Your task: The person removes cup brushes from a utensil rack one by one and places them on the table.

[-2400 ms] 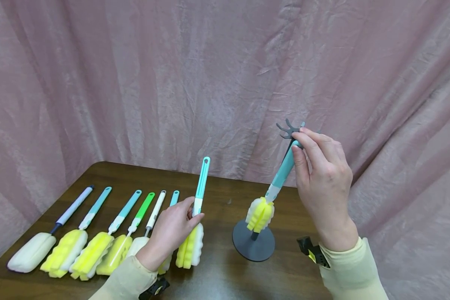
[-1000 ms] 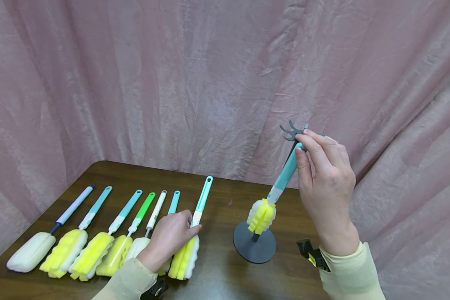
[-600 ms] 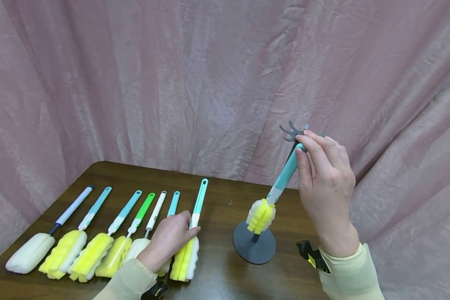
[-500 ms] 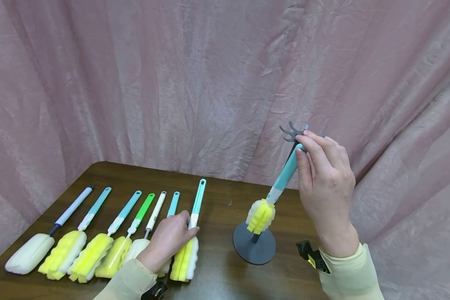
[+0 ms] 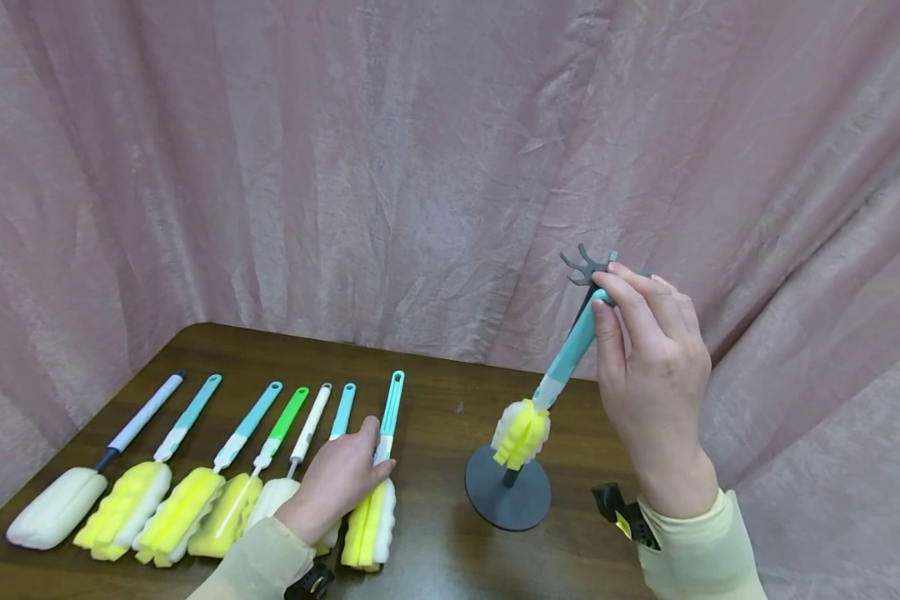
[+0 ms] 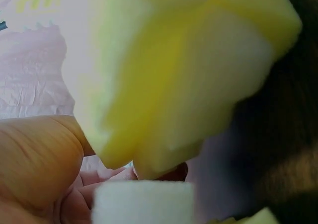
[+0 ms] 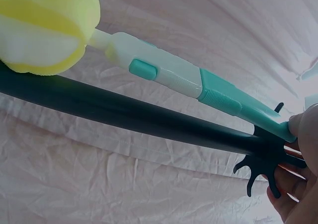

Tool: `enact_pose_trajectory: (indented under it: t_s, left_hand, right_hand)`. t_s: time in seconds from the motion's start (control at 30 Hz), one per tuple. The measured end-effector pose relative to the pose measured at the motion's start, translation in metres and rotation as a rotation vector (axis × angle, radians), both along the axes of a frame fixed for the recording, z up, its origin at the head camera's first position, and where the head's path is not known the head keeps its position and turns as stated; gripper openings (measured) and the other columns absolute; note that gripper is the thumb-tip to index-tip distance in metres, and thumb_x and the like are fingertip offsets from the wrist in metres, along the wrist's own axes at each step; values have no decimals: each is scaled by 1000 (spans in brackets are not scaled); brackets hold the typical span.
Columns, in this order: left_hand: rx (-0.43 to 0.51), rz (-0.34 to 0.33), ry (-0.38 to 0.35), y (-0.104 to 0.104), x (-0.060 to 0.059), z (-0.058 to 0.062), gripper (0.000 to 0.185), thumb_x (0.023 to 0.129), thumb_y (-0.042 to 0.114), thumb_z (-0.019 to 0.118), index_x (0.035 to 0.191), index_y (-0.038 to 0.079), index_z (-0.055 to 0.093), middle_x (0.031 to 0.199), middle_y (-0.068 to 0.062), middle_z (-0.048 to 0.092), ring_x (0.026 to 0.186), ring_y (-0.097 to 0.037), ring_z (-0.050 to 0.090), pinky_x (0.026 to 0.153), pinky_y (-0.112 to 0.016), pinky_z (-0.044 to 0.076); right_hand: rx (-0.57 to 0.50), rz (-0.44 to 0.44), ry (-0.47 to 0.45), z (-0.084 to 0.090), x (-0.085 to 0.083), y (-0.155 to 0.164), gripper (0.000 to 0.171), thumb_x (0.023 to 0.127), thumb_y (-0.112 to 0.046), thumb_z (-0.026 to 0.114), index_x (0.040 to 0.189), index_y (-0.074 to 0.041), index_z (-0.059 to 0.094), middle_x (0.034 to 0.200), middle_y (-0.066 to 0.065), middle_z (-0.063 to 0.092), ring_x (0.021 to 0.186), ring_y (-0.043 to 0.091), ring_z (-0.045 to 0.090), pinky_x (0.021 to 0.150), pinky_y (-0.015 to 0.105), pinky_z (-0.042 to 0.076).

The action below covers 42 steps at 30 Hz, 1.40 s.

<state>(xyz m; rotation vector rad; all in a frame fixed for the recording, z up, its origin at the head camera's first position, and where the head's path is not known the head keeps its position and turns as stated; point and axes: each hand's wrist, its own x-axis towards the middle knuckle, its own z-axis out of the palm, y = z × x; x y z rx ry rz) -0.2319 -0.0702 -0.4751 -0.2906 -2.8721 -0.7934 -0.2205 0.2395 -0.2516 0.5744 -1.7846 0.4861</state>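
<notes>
My left hand (image 5: 360,457) grips the neck of a teal-handled brush (image 5: 388,407). Its yellow-and-white sponge (image 5: 367,523) lies flat on the brown table (image 5: 435,550), at the right end of a row of brushes. The left wrist view shows only that sponge (image 6: 174,85), blurred and close, beside my thumb (image 6: 35,169). My right hand (image 5: 603,293) pinches the top end of a second teal brush (image 5: 570,350) against the hooks (image 5: 585,265) of a dark grey stand (image 5: 506,502). This brush's sponge (image 5: 521,432) hangs just above the stand's base. The right wrist view shows its handle (image 7: 218,97) beside the stand's pole (image 7: 149,117).
Several more sponge brushes lie side by side left of my left hand, from a white-sponge one (image 5: 45,517) to a green-handled one (image 5: 288,412). A pink curtain (image 5: 420,167) hangs close behind the table. The table's right edge lies just past the stand.
My left hand lowered its brush from a raised tilt until it lies flat in the row. The right hand and its brush at the stand's top barely moved.
</notes>
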Motion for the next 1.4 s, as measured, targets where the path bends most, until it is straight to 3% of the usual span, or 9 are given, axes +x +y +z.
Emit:
enact_pose_trajectory:
  t_s: [0.27, 0.37, 0.57, 0.83, 1.13, 1.4]
  left_hand:
    - [-10, -3, 29, 1, 0, 0, 39, 93, 24, 91, 99, 11, 54, 60, 1, 47, 50, -18, 44, 51, -34, 37]
    - [-56, 12, 73, 0, -1, 1, 42, 93, 26, 91, 98, 12, 52, 58, 1, 46, 48, -19, 43, 51, -36, 38]
    - [-179, 29, 114, -2, -3, 1, 46, 92, 32, 91, 108, 9, 54, 54, 4, 45, 48, -18, 44, 65, -41, 39]
    - [-235, 31, 90, -3, -5, 0, 48, 92, 32, 91, 117, 7, 58, 57, 5, 51, 52, -19, 51, 69, -44, 39]
    - [-247, 40, -20, -6, -9, -4, 57, 96, 32, 87, 142, 7, 64, 71, 2, 68, 62, -21, 60, 75, -47, 44]
    - [-235, 32, -31, -9, -12, -6, 45, 95, 31, 87, 131, 13, 70, 79, -1, 74, 67, -23, 65, 74, -47, 43]
  right_hand:
    - [-14, 8, 4, -1, 0, 0, 27, 111, -20, 67, 129, -3, 79, 134, 16, 75, 118, 45, 69, 118, 48, 45]
    - [-16, 10, 4, 0, 0, 0, 27, 111, -20, 67, 129, -3, 79, 134, 16, 75, 118, 45, 69, 119, 48, 45]
    - [-18, 11, 5, 0, 0, 0, 27, 111, -20, 68, 128, -3, 79, 133, 16, 75, 118, 45, 69, 119, 48, 45]
    - [-17, 8, -1, -1, 0, 0, 27, 111, -20, 67, 129, -3, 79, 134, 16, 75, 118, 45, 69, 119, 48, 44]
    - [-30, 18, 12, -1, -2, -1, 27, 110, -21, 67, 127, -3, 80, 132, 16, 76, 116, 45, 69, 118, 48, 45]
    - [-37, 17, 16, -2, -1, 0, 27, 110, -20, 67, 126, -3, 80, 131, 16, 76, 116, 46, 69, 118, 49, 46]
